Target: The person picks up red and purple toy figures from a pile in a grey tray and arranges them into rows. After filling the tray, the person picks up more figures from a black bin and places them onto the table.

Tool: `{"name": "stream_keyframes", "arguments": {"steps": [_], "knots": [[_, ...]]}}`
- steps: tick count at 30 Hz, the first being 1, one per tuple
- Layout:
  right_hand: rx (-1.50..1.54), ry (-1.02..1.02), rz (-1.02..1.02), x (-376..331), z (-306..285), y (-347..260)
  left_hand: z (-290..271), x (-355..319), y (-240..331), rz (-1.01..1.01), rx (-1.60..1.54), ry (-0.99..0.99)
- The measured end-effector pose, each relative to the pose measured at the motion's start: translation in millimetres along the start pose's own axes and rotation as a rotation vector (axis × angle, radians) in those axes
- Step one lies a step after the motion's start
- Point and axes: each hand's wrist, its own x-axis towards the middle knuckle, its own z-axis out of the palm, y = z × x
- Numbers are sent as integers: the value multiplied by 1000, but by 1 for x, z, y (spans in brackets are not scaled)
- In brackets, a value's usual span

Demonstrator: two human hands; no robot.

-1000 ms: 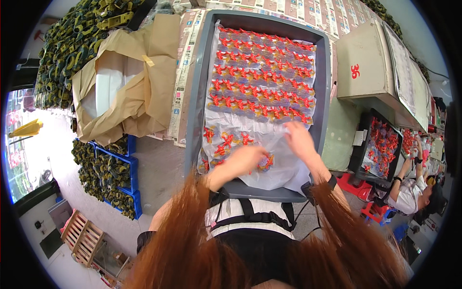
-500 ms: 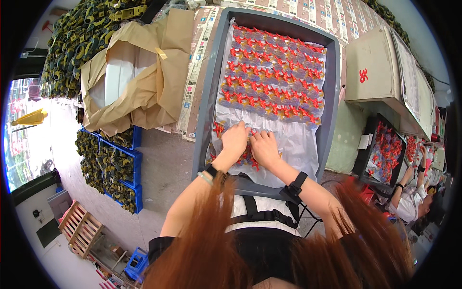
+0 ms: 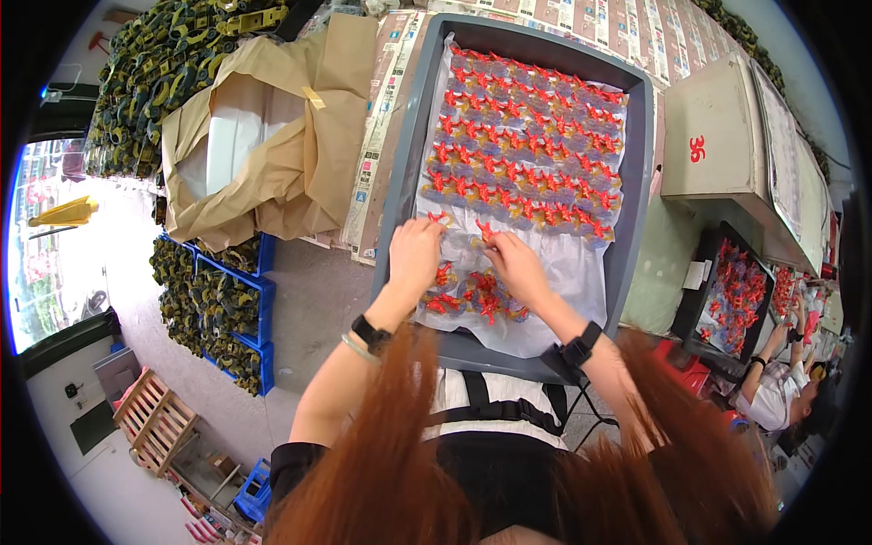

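Note:
A grey tray [image 3: 638, 182] lined with clear plastic sheet holds rows of small red and gold pieces [image 3: 527, 145]. A loose cluster of the same red pieces [image 3: 472, 295] lies near the tray's front. My left hand [image 3: 415, 254] rests fingers-down at the left end of the nearest row, touching a red piece. My right hand [image 3: 513, 263] pinches a small red piece [image 3: 484, 229] just below that row. Both wrists wear dark bands.
A crumpled brown paper bag [image 3: 272, 145] lies left of the tray. Blue crates of dark green parts [image 3: 213, 304] sit on the floor at left. A beige box [image 3: 718, 136] stands at right. Another person [image 3: 772, 381] works at a second tray [image 3: 740, 291] of red pieces.
Both hands moved up from the loose cluster at the tray's front toward the nearest row. The view shifted slightly, so the tray sits higher and larger.

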Motion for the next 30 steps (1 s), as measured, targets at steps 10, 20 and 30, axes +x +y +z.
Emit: {"name": "stream_keyframes", "arguments": {"steps": [10, 20, 30], "knots": [[-450, -90, -244, 69, 46, 4, 26, 35, -15, 39, 221, -121], [-247, -380, -81, 14, -15, 20, 38, -7, -10, -307, 209, -255], [-145, -282, 267, -37, -25, 17, -3, -36, 1, -126, -163, -274]]}}
